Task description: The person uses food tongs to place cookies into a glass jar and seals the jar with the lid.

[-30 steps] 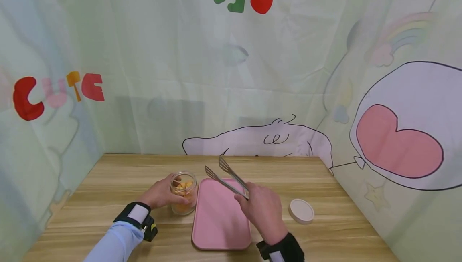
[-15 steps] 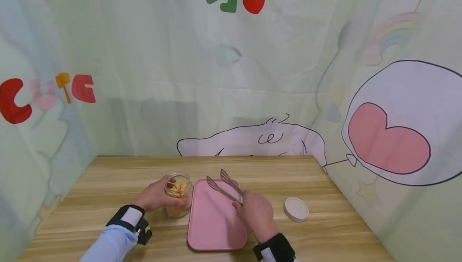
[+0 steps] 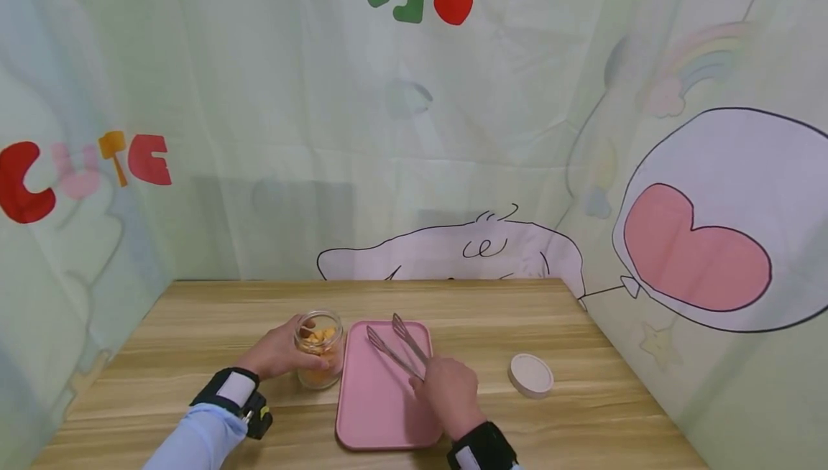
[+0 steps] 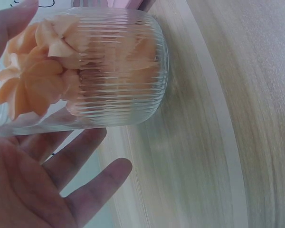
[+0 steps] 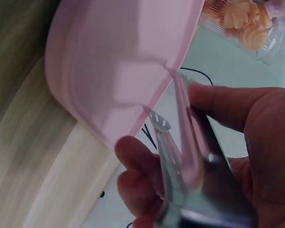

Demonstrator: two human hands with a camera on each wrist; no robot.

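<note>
My left hand (image 3: 281,351) grips a clear glass jar (image 3: 330,366) that stands upright, its mouth uncovered. Inside are several orange, flower-shaped cookies (image 4: 28,88); the left wrist view shows the jar's ribbed side (image 4: 118,71), with the thumb and fingers on opposite sides. Metal tongs (image 3: 393,353) are held by my right hand (image 3: 449,392), thumb on one arm and fingers on the other. Their slotted tips are spread apart with nothing between them, over the far part of a pink tray (image 3: 382,420). Whether the tips touch the tray is unclear.
To the right of the tray, a round white lid (image 3: 532,375) lies on the wooden table (image 3: 595,420). The jar stands close beside the tray's left edge. A printed curtain (image 3: 259,132) hangs behind the table and along its sides.
The tongs and right hand have come down and back towards me, bringing the tips over the tray's far part. My left hand still holds the jar. The head view has shifted slightly.
</note>
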